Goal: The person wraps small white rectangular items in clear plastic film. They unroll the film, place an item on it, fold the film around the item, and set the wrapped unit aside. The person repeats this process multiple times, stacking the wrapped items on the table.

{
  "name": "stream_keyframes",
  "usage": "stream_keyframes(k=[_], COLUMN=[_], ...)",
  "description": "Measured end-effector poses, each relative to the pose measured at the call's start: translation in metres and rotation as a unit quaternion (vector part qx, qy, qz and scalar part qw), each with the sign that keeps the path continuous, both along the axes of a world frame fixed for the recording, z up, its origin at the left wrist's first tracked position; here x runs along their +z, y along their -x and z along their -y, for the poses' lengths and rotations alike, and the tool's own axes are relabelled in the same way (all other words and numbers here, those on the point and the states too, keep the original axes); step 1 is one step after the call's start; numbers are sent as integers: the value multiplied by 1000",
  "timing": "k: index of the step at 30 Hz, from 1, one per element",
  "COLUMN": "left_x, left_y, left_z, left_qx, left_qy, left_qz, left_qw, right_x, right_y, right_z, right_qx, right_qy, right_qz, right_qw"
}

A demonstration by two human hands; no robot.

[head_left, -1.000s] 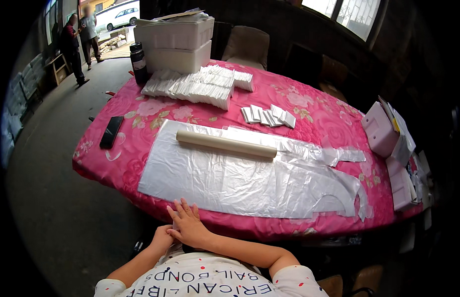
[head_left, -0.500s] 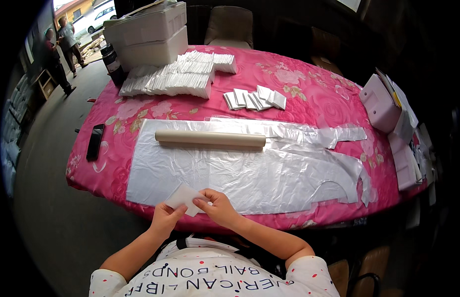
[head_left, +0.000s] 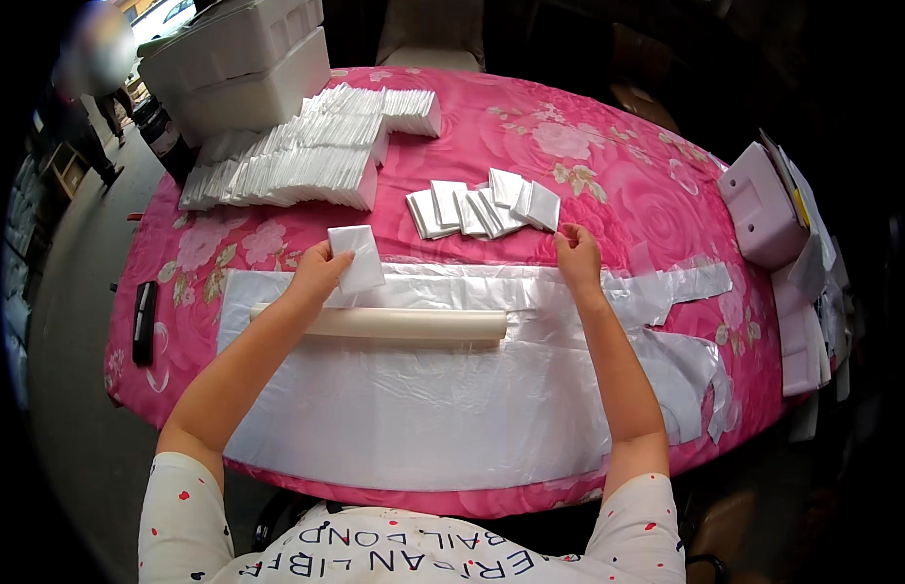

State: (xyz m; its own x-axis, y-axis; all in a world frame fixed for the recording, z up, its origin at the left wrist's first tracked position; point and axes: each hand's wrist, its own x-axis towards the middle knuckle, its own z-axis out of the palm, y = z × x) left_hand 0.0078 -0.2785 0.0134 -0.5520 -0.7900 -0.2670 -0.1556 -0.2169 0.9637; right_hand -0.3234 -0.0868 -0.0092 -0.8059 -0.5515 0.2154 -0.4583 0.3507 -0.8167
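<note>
My left hand (head_left: pixel 321 270) pinches a flat folded square of thin white plastic (head_left: pixel 356 255) between thumb and fingers, above the far edge of the plastic sheeting. My right hand (head_left: pixel 579 259) reaches out to the right end of a small pile of similar folded squares (head_left: pixel 487 206). Its fingers are closed together, and what they hold, if anything, I cannot make out. A pale cardboard-like roll (head_left: pixel 414 323) lies across the layered translucent plastic sheeting (head_left: pixel 423 419). My left forearm covers the roll's left part.
Long packed rows of folded squares (head_left: pixel 287 161) stand at the far left before white foam boxes (head_left: pixel 248 83). Beside them is a dark bottle (head_left: pixel 159 136). A black phone (head_left: pixel 144 321) lies left on the pink flowered tablecloth (head_left: pixel 618 195). Foam boxes (head_left: pixel 761 204) with papers stand right.
Both hands have moved from the near table edge to the far side and parted. The folded square stays in my left hand; my right hand has let go of it.
</note>
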Motion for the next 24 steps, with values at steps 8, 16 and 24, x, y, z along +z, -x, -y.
stream_keyframes(k=[8, 16, 24], left_x=[-19, -37, -22], left_y=[87, 136, 173], left_z=[38, 50, 32], left_qx=[3, 25, -56], left_qy=[89, -63, -169], left_qz=[135, 28, -37], left_qw=[987, 997, 983], right_x=[-20, -25, -28], right_y=[61, 5, -38], right_z=[67, 116, 140], right_qx=[-69, 16, 118], right_qy=[-69, -24, 27], right_qz=[-65, -75, 58], right_qw=[993, 997, 991])
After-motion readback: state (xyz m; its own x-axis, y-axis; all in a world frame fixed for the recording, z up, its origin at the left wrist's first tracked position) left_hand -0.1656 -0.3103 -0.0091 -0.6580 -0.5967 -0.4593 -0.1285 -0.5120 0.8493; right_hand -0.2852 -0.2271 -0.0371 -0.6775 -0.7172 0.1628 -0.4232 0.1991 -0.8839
